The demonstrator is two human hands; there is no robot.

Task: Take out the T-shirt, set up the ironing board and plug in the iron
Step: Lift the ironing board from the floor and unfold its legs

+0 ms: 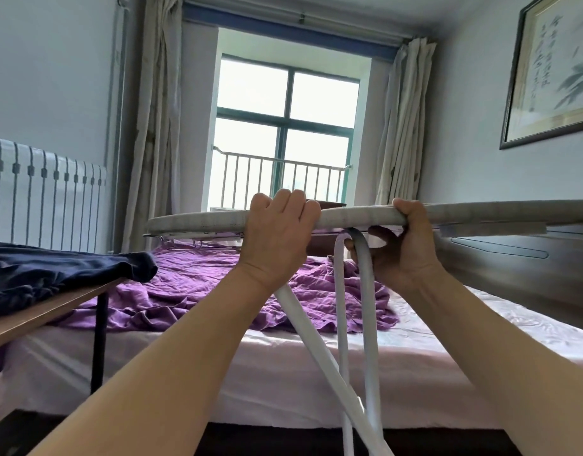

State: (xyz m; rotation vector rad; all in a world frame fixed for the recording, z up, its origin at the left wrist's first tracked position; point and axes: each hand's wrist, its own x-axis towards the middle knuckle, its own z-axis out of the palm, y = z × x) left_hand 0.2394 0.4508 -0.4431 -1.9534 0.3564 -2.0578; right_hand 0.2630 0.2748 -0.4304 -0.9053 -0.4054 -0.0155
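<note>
The ironing board (198,220) with a grey cover lies level at about eye height, seen from its near edge. Its white legs (343,330) spread downward below the board and cross near the bottom of the view. My left hand (277,232) grips the board's near edge from above. My right hand (398,245) holds the edge further right, thumb on top and fingers curled underneath by the leg joint. A dark blue T-shirt (53,274) lies crumpled on a wooden table (36,314) at the left. No iron is in view.
A bed (316,373) with a rumpled purple sheet (316,291) stands right behind the board. A dark headboard (514,274) runs along the right wall. A white radiator (43,195) is on the left wall, a curtained window (283,133) at the back.
</note>
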